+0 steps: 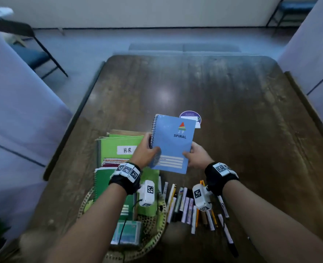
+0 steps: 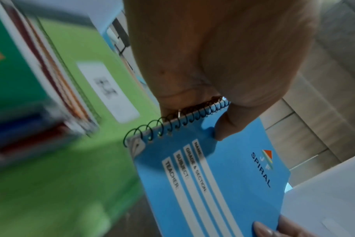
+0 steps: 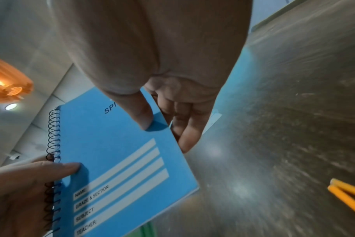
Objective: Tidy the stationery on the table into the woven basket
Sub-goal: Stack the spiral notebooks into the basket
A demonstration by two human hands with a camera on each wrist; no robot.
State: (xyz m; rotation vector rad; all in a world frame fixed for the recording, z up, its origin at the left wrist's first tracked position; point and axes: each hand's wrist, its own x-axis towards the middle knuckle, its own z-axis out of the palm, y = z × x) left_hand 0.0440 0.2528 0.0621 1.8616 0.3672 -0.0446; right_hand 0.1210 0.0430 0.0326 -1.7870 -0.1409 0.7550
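Both hands are pinching the blue spiral-bound notebook (image 1: 173, 144), thumbs on cover: L hand (image 1: 144, 151) at spine, R hand (image 1: 196, 155) at edge, prob. for steady transfer to round woven basket (image 1: 156, 227).

Dim bluish light, blurred edges

Blue notebook (image 1: 173, 144): "SPIRAL"; green notebook (image 1: 119, 147) label: "H.R"

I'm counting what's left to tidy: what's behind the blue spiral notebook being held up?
Behind the blue spiral notebook, a round purple-and-white sticker or card on the table peeks past its top right corner. Its lower part is covered, and anything else directly behind the cover cannot be seen.
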